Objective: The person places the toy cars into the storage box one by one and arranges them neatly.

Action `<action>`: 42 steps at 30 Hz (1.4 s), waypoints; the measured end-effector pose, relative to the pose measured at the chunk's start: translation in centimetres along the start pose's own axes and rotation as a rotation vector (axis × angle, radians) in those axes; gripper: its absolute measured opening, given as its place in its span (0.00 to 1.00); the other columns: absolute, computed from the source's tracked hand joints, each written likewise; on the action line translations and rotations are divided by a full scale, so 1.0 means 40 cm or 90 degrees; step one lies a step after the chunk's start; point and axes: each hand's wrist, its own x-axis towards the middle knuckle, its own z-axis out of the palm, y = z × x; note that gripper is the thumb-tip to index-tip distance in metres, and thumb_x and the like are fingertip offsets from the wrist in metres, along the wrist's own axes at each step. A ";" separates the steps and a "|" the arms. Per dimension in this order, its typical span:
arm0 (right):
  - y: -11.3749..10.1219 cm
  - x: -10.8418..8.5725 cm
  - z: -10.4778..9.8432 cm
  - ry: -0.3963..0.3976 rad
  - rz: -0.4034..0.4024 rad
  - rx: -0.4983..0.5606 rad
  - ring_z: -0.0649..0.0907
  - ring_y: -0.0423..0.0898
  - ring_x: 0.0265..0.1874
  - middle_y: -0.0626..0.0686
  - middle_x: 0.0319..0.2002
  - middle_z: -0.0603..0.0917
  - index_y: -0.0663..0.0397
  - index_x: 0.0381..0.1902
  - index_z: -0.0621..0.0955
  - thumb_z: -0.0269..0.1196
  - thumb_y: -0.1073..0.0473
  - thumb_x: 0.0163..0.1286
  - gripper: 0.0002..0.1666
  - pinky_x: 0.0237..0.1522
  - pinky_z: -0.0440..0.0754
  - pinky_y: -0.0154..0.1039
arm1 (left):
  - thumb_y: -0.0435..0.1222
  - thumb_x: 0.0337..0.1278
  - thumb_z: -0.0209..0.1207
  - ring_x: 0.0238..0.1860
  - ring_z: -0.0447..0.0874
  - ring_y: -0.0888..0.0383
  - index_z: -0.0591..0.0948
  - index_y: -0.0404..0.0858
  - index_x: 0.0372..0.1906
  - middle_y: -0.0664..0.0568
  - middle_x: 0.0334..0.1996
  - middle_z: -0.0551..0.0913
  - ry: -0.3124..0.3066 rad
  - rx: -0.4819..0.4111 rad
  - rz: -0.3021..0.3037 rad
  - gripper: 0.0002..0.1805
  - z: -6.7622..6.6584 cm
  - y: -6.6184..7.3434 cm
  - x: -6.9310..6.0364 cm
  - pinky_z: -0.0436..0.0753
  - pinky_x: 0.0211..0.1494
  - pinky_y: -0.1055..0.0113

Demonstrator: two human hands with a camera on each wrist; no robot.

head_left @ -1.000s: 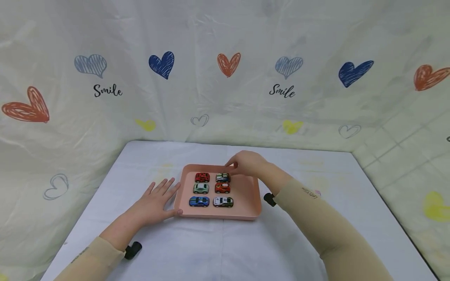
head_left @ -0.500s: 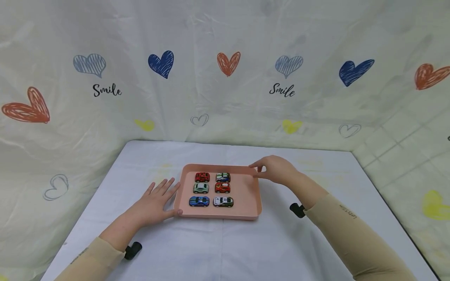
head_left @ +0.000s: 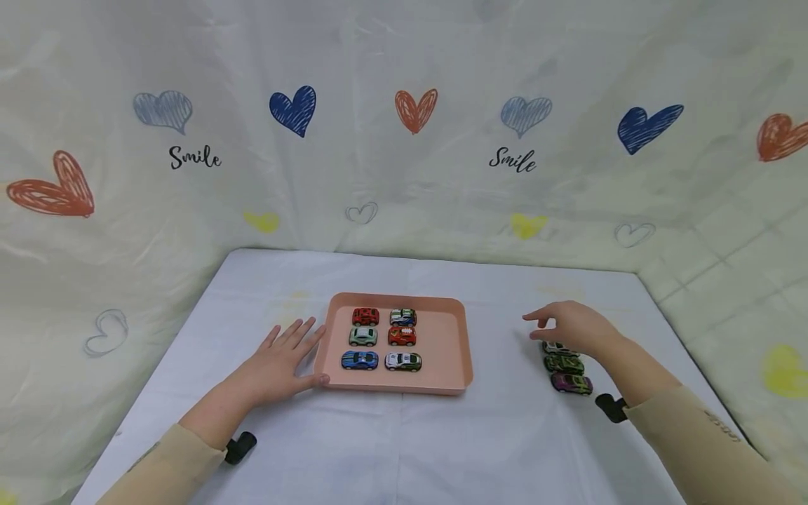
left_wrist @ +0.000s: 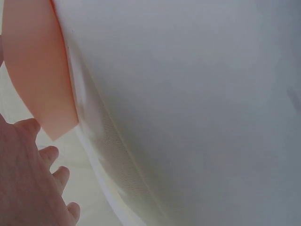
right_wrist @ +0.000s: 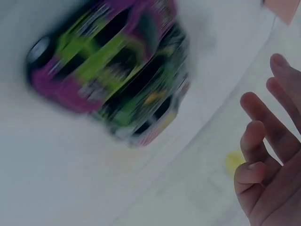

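Observation:
My left hand [head_left: 268,368] lies spread at the left side of a pink tray [head_left: 445,351], fingertips and thumb at its rim. Inside the tray, toy cars form two columns: red [head_left: 365,317], pale green [head_left: 362,337] and blue [head_left: 359,360] at left; multicoloured [head_left: 402,318], orange-red [head_left: 402,336] and white-green [head_left: 403,362] beside them. On the table's right, my right hand [head_left: 577,324] hovers with loosely bent fingers, holding nothing. Below it line up a partly hidden whitish car [head_left: 555,348], a green car [head_left: 564,364] and a purple-and-lime car [head_left: 571,384].
A white cloth covers the table [head_left: 353,449]. Behind it hangs a pale curtain [head_left: 442,182] printed with hearts and "Smile". Each wrist carries a small black camera, such as the left one [head_left: 240,447].
My right hand has moved right, from above the tray past its right rim to the three cars on the table, which have come into view. The left hand stays at the tray.

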 end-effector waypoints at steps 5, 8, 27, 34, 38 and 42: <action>0.056 -0.038 -0.012 -0.016 0.018 -0.011 0.80 0.47 0.38 0.51 0.45 0.84 0.49 0.61 0.82 0.68 0.47 0.65 0.28 0.32 0.78 0.43 | 0.71 0.55 0.52 0.78 0.44 0.43 0.53 0.48 0.80 0.48 0.79 0.49 -0.003 0.002 0.000 0.54 0.003 -0.001 0.003 0.42 0.77 0.40; 0.081 -0.048 -0.015 -0.024 0.022 -0.018 0.82 0.54 0.43 0.53 0.47 0.84 0.50 0.60 0.82 0.68 0.45 0.65 0.28 0.36 0.81 0.49 | 0.71 0.55 0.53 0.78 0.43 0.43 0.53 0.48 0.80 0.48 0.79 0.49 -0.005 -0.006 0.001 0.54 0.005 -0.003 0.003 0.41 0.77 0.40; 0.167 -0.042 0.030 -0.072 0.005 0.085 0.72 0.44 0.29 0.59 0.52 0.84 0.55 0.58 0.83 0.66 0.57 0.68 0.21 0.29 0.71 0.39 | 0.70 0.55 0.54 0.79 0.42 0.43 0.53 0.48 0.80 0.48 0.80 0.48 -0.013 -0.014 -0.002 0.54 0.003 -0.001 0.003 0.39 0.77 0.40; 0.172 -0.037 0.049 -0.070 0.001 0.106 0.67 0.43 0.19 0.54 0.46 0.84 0.56 0.59 0.83 0.63 0.62 0.69 0.20 0.21 0.69 0.38 | 0.70 0.55 0.54 0.78 0.43 0.42 0.53 0.48 0.80 0.48 0.79 0.49 -0.015 -0.011 -0.002 0.54 0.002 0.000 0.004 0.40 0.77 0.40; 0.171 -0.033 0.051 -0.060 -0.011 0.099 0.69 0.42 0.21 0.53 0.45 0.83 0.56 0.58 0.82 0.64 0.63 0.67 0.21 0.23 0.71 0.37 | 0.70 0.55 0.54 0.78 0.42 0.42 0.53 0.48 0.80 0.48 0.79 0.48 -0.018 -0.013 -0.003 0.54 0.001 0.000 0.003 0.39 0.77 0.40; 0.170 -0.028 0.052 -0.054 -0.020 0.095 0.72 0.43 0.27 0.54 0.45 0.82 0.56 0.59 0.82 0.65 0.62 0.66 0.22 0.26 0.73 0.38 | 0.70 0.55 0.54 0.78 0.43 0.42 0.53 0.48 0.80 0.47 0.79 0.49 -0.012 -0.012 -0.001 0.54 0.000 0.000 0.003 0.40 0.77 0.39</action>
